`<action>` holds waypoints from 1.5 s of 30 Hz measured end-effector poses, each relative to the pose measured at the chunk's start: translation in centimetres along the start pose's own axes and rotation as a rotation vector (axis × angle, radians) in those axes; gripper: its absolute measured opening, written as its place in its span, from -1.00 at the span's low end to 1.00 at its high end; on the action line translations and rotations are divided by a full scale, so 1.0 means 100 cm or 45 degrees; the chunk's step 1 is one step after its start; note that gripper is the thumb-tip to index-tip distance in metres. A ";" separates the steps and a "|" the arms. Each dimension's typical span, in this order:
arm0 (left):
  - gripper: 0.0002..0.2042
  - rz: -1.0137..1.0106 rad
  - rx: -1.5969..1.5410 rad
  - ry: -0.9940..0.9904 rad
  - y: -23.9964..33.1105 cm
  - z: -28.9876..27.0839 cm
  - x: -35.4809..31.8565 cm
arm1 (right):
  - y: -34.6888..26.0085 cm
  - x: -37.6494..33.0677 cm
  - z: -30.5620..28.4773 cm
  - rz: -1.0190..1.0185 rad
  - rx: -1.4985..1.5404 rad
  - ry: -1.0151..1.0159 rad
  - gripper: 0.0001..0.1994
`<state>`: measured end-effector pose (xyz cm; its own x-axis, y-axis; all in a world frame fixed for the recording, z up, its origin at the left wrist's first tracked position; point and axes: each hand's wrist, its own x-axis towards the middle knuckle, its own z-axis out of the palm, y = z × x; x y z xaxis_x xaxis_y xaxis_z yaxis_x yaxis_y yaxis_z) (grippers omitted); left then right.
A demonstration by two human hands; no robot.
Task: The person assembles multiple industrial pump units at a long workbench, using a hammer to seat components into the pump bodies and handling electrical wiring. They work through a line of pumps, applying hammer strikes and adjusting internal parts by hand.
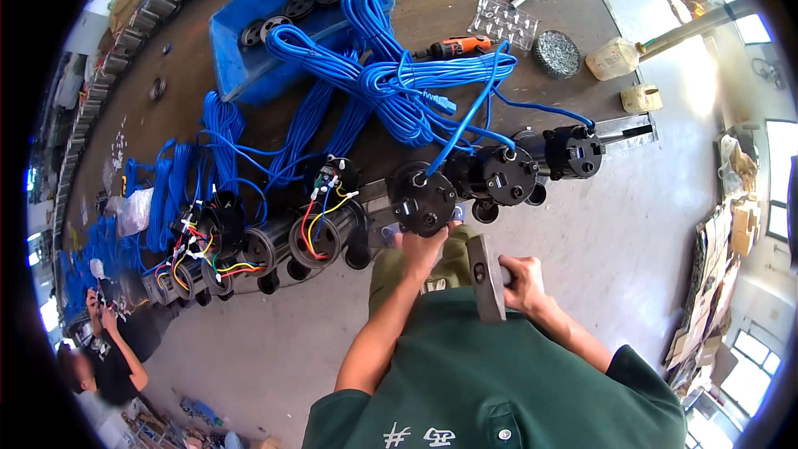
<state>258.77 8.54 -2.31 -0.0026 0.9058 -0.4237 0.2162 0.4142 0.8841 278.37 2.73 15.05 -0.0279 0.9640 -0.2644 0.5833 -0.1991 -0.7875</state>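
My right hand is closed round the handle of a hammer, holding it upright in front of my shirt. My left hand grips the lower edge of a black round housing with a blue cable coming from its end cap; the fingertips are partly hidden beneath it. Beside it, to the right, sit a second capped black housing and a third, each with its own blue cable. Left of my hand lies an uncapped housing with red and yellow wires hanging out.
Coiled blue cables cover the bench behind the housings. A blue bin holds black round parts. An orange power tool, a tub of small screws and a plastic jug stand at the back right. Another person works far left.
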 end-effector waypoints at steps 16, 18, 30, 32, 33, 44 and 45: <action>-0.64 -0.130 -0.304 -0.083 -0.024 0.000 -0.009 | 0.008 0.000 -0.010 -0.258 -0.094 -0.222 -0.78; -0.66 -0.167 -0.487 -0.162 -0.005 -0.006 -0.014 | 0.017 -0.008 -0.008 -0.184 -0.104 -0.171 -0.80; -0.32 0.133 0.318 0.059 -0.031 0.011 0.008 | 0.017 0.002 -0.021 0.109 0.249 -0.160 -0.80; -0.30 0.088 0.315 0.030 -0.027 0.010 0.009 | 0.015 0.002 -0.025 0.151 0.289 -0.144 -0.80; -0.32 0.080 0.303 0.026 -0.025 0.010 0.008 | 0.015 0.001 -0.028 0.151 0.283 -0.153 -0.79; -0.69 -0.334 0.026 -0.361 0.175 -0.136 -0.054 | -0.066 0.035 -0.100 -0.224 -0.318 0.001 -0.67; -0.67 -0.112 -0.126 -0.133 0.192 -0.150 -0.052 | -0.075 0.045 -0.097 -0.246 -0.379 0.041 -0.64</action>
<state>248.33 13.11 19.87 0.0853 0.8535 -0.5140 0.1226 0.5030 0.8556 281.76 10.26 25.17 -0.1377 0.9849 -0.1049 0.7808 0.0428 -0.6234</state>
